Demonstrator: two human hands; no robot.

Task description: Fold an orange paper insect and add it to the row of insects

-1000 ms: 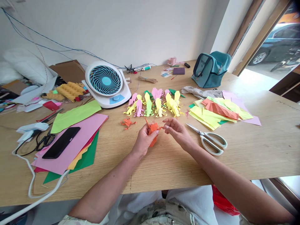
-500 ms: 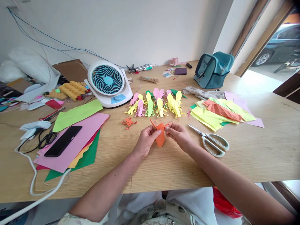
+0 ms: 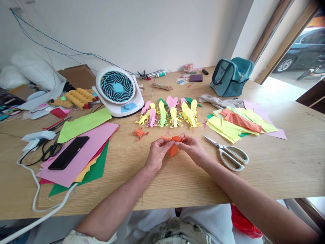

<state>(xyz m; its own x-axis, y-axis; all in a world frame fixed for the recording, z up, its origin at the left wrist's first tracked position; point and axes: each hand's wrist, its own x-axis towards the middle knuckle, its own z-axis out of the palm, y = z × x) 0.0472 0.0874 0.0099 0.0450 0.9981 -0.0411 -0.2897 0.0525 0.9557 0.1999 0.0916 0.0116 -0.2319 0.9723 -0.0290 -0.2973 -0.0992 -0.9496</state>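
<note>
Between my two hands an orange folded paper figure is held just over the table. My left hand pinches its left side, thumb on the front. From the other side my right hand grips its upper right part between thumb and fingers. A thin orange strip pokes out to the left above my left fingers. Part of the paper is hidden behind the fingers. Beyond them stand rows of folded paper figures in yellow, pink and green. A small orange cut paper piece lies to the left.
Open scissors lie right of my right hand. Coloured paper scraps are piled behind them. At left a black phone rests on stacked paper sheets. A white fan and a teal bag stand farther back.
The orange strip on the left has swung down from upright to nearly flat. My right thumb has moved left onto the paper's front, and the figure's top looks more bent.
</note>
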